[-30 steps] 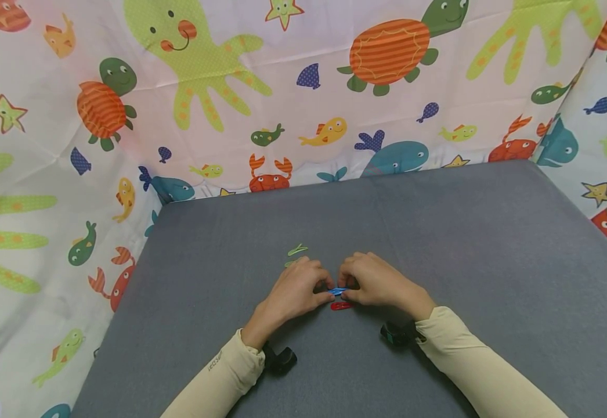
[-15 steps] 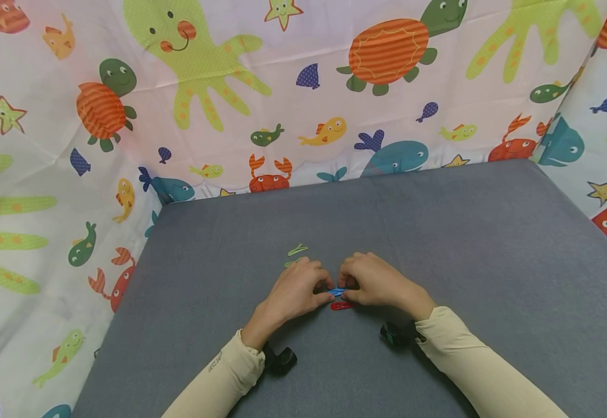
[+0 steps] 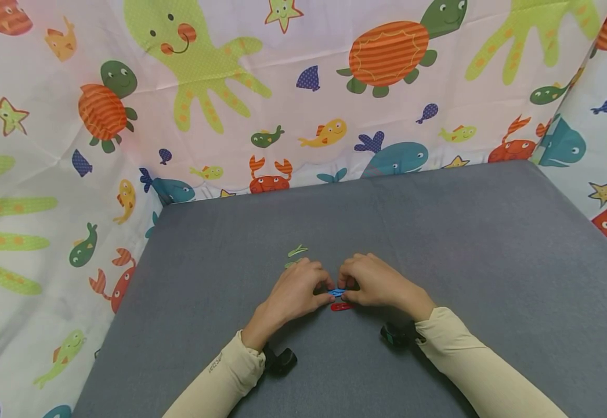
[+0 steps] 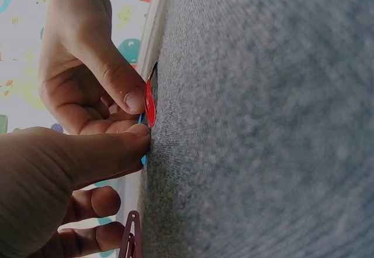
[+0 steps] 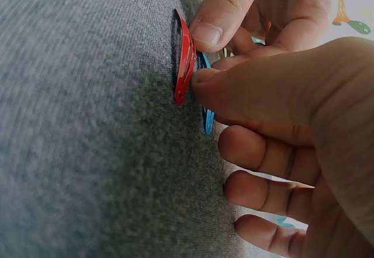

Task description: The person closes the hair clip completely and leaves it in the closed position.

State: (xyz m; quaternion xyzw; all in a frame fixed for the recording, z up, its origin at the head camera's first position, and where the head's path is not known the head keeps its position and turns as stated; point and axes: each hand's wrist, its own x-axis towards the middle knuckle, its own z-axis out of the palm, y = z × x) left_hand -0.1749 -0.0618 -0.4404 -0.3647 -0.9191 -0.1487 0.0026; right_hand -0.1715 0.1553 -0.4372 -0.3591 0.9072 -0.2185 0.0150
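A blue snap hair clip (image 3: 337, 292) lies low over the grey cloth between my two hands. My left hand (image 3: 297, 288) pinches its left end with thumb and fingers. At the opposite end, my right hand (image 3: 379, 283) pinches it too, the remaining fingers loosely bent in the right wrist view. Fingertips hide much of the blue clip; a slim blue end (image 5: 208, 121) shows past the right thumb. Just nearer to me, a red snap hair clip (image 3: 341, 306) rests on the cloth, close under both thumbs.
Beyond my left hand lie a green hair clip (image 3: 297, 250) with its arms apart and another green clip (image 3: 291, 263), partly covered. A dull reddish clip (image 4: 131, 240) shows at the left wrist view's lower edge. Patterned curtains (image 3: 282, 87) border the grey table (image 3: 465, 244).
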